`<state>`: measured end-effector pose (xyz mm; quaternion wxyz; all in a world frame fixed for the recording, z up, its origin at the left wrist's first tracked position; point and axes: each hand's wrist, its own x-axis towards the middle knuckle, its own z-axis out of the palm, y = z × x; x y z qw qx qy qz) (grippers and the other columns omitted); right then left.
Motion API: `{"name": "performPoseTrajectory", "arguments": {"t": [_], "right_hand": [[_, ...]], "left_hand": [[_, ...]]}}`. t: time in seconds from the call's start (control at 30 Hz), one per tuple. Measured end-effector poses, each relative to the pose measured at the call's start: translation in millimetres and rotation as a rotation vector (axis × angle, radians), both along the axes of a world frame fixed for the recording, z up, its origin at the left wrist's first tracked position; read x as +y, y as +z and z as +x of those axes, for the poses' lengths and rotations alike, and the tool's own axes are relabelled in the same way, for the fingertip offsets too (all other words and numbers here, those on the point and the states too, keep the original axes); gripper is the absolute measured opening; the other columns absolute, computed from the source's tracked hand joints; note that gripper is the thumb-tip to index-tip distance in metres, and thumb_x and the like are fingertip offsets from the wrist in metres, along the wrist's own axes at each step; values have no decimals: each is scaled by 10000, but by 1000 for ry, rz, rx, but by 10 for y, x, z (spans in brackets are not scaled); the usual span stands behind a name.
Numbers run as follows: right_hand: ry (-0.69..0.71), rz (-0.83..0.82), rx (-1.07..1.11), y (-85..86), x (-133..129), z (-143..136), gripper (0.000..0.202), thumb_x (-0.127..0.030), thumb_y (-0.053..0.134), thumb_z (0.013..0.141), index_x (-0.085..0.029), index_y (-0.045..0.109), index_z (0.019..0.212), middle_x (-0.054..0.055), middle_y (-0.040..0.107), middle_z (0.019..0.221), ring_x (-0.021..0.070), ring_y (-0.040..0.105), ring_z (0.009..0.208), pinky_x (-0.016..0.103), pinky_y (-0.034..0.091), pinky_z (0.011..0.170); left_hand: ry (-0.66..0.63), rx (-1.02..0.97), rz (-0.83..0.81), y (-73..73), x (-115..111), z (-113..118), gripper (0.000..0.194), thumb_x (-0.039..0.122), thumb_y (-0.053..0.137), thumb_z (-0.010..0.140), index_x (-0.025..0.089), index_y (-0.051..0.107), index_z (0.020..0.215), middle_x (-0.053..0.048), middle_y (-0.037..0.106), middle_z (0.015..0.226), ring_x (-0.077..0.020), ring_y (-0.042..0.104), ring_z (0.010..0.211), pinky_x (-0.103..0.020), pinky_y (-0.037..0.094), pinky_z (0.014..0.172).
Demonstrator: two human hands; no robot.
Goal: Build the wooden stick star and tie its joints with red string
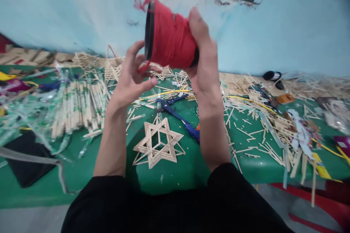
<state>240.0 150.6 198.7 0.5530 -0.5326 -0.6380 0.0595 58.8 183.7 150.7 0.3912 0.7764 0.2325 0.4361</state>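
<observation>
While the red spool (172,36) is up at 12 o'clock, held in the right hand (203,56), the left hand (129,78) curls beside it; it's hard to tell if it pinches the red tail (143,67). The stick star (160,142) at 6 o'clock looks built, with no red yet. A blue tool (189,126) crowds its 1 o'clock; loose sticks (271,154) clutter 3 o'clock.
</observation>
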Motion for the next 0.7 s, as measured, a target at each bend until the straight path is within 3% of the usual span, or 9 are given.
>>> {"name": "performPoseTrajectory", "arguments": {"t": [0.07, 0.1, 0.17, 0.23, 0.3, 0.43, 0.5, 0.63, 0.7], "right_hand": [[121, -109, 278, -76, -73, -234, 489, -493, 242, 1103, -174, 613, 1103, 47, 728, 975, 119, 706, 949, 246, 624, 779], [147, -102, 359, -132, -91, -281, 493, -514, 244, 1099, -181, 608, 1119, 45, 719, 1007, 129, 712, 996, 274, 634, 811], [213, -88, 465, -259, -101, -279, 504, -599, 307, 1063, -197, 610, 1086, 44, 698, 1023, 168, 713, 1055, 338, 642, 852], [234, -40, 558, -376, -106, -213, 509, -690, 409, 994, -223, 612, 989, 31, 681, 982, 199, 709, 1064, 376, 633, 886], [243, 25, 627, -449, -134, -132, 504, -740, 516, 915, -246, 614, 933, 18, 671, 937, 212, 706, 1030, 397, 618, 912], [302, 139, 458, -437, -242, 15, 397, -627, 665, 878, -264, 655, 1040, 10, 691, 929, 187, 689, 906, 378, 594, 892], [287, 200, 333, -391, -277, 67, 366, -569, 674, 896, -250, 661, 1077, 23, 720, 988, 185, 684, 938, 361, 577, 916], [191, 162, 160, -356, -254, 66, 388, -615, 572, 948, -279, 650, 1125, 53, 737, 1141, 211, 667, 1121, 376, 543, 1034], [252, 166, 164, -381, -209, -1, 351, -574, 571, 962, -283, 655, 1139, 48, 736, 1141, 206, 675, 1109, 395, 550, 1038]], "left_hand": [[-32, -35, -22, 1, -45, -74, 754, 639, 698, 793, 361, 363, 1408, -55, 618, 1308, -203, 723, 992, -365, 614, 828], [-38, -62, -31, -2, -55, -117, 678, 630, 732, 786, 336, 475, 1339, -41, 669, 1193, -191, 727, 903, -349, 618, 774], [-12, -120, -29, -3, -52, -195, 417, 579, 766, 809, 254, 671, 1054, -12, 696, 873, -144, 677, 685, -289, 581, 628], [56, -168, -13, 9, -25, -253, 314, 514, 764, 854, 207, 718, 807, 2, 636, 653, -103, 595, 552, -238, 506, 518], [120, -232, 19, 26, 16, -287, 269, 445, 774, 871, 206, 740, 754, 5, 620, 595, -82, 568, 525, -208, 466, 487], [166, -331, 86, 45, 76, -324, 199, 411, 736, 915, 215, 761, 892, -18, 706, 739, -83, 637, 640, -186, 524, 580], [115, -322, 104, 54, 69, -330, 279, 449, 733, 910, 209, 740, 1055, -49, 746, 911, -110, 688, 767, -207, 574, 676], [-83, -168, 125, 52, 4, -262, 863, 594, 875, 716, 279, 518, 1435, -105, 631, 1367, -233, 682, 1149, -357, 631, 915], [-71, -122, 175, 26, -18, -191, 1022, 639, 908, 625, 321, 454, 1484, -95, 549, 1461, -277, 636, 1266, -423, 617, 1001]]}}
